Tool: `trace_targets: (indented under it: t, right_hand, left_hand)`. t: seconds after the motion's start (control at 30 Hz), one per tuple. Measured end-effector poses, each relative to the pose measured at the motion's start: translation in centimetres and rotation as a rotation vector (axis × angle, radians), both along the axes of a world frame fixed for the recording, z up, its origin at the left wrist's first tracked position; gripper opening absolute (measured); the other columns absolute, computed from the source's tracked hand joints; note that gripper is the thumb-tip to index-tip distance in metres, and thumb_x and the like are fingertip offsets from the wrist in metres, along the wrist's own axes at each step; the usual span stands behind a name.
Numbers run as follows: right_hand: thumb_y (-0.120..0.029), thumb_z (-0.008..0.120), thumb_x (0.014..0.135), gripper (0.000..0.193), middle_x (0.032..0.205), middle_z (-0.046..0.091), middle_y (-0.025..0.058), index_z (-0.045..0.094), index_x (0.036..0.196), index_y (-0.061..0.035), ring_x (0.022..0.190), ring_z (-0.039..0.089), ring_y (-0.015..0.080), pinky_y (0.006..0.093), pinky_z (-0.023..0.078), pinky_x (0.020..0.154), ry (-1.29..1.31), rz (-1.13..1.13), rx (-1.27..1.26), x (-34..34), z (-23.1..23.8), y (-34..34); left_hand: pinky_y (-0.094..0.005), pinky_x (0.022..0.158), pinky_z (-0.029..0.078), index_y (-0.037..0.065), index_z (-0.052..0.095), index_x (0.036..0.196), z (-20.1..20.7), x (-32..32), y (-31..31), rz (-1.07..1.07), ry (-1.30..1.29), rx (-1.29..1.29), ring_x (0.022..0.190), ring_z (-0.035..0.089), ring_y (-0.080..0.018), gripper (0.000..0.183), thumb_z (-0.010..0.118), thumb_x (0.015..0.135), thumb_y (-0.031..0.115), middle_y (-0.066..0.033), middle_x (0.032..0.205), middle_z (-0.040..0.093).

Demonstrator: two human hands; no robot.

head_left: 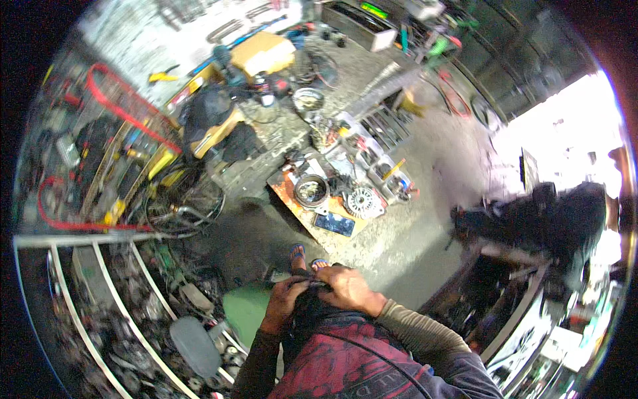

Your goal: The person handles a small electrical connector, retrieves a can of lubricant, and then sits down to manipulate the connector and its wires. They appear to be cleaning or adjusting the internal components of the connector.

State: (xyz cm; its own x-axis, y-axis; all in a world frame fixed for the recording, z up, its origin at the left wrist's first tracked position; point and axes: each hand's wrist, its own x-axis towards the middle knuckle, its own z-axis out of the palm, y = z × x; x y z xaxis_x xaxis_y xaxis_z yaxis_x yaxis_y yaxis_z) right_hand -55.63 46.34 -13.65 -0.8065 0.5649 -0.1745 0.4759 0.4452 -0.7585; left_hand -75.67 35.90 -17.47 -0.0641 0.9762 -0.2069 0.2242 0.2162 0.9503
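So I'm standing here looking straight down and both my hands are pulled in tight against my belly, just above my feet in blue flip-flops (pixel 304 256). My left hand (pixel 284 300) and right hand (pixel 345 287) are both curled shut on a small dark thing (pixel 310 287) pinched between them, fingers wrapped over it, knuckles up. It's blurry and mostly covered by my fingers, so I can't tell what it is, maybe a dark part or a bit of cloth. It sits right between the two hands, long side running left to right as far as I can make out, and the right hand covers more of it, so that's the nearer one. Everything else is ahead of me on the floor: a low orange board (pixel 318 223) working as my desk, with a round metal bowl (pixel 311 190), a finned round motor part (pixel 363 201) just beside it and a phone (pixel 334 225) at the near edge. So from my hands the board lies straight forward and a bit right, well apart. Bike wheel (pixel 179 203) is off to my left, a white rack (pixel 100 292) down by my left side
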Motion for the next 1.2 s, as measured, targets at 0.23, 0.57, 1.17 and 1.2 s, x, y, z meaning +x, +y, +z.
trace_targets:
  t: [0.23, 0.57, 1.17, 1.2]
  right_hand:
    - [-0.021, 0.071, 0.078, 0.041, 0.1, 0.068, 0.0149, 0.063, 0.115, -0.007, 0.097, 0.066, 0.034, 0.0456, 0.052, 0.086, -0.208, -0.415, 0.132, 2.4, 2.0, -4.3]
    - [-0.018, 0.074, 0.082, 0.037, 0.108, 0.066, 0.0205, 0.068, 0.116, -0.0036, 0.1, 0.066, 0.0379, 0.0437, 0.053, 0.089, -0.17, -1.055, -0.233, 8.0, -0.6, -5.0]
    - [-0.021, 0.059, 0.08, 0.032, 0.095, 0.068, 0.0342, 0.072, 0.09, 0.0065, 0.097, 0.07, 0.0426, 0.049, 0.055, 0.086, -0.285, -1.299, -0.358, 13.9, -32.1, 30.5]
    - [-0.021, 0.058, 0.081, 0.033, 0.096, 0.068, 0.0344, 0.072, 0.091, 0.0069, 0.096, 0.071, 0.0425, 0.0485, 0.055, 0.085, -0.229, -1.274, -0.456, 14.9, -32.5, 30.6]
  left_hand:
    - [-0.0297, 0.067, 0.048, 0.002, 0.073, 0.095, 0.9, 2.1, 7.9, -0.558, -0.147, -0.365, 0.069, 0.058, -0.0119, 0.025, 0.076, 0.087, 0.025, -0.0042, 0.075, 0.066]
    - [-0.0323, 0.075, 0.053, 0.001, 0.076, 0.1, -3.5, 1.9, 11.3, -0.694, 0.028, -0.407, 0.077, 0.068, -0.0161, 0.024, 0.072, 0.088, 0.022, -0.0081, 0.084, 0.074]
    - [-0.032, 0.055, 0.046, -0.003, 0.075, 0.095, -10.0, -13.3, -9.2, 0.516, 0.094, -0.749, 0.061, 0.06, -0.0126, 0.025, 0.078, 0.087, 0.02, -0.0037, 0.074, 0.07]
    - [-0.0314, 0.053, 0.044, -0.003, 0.075, 0.096, -8.5, -10.9, -7.6, 0.385, 0.237, -0.753, 0.059, 0.058, -0.0119, 0.025, 0.078, 0.087, 0.02, -0.0037, 0.073, 0.069]
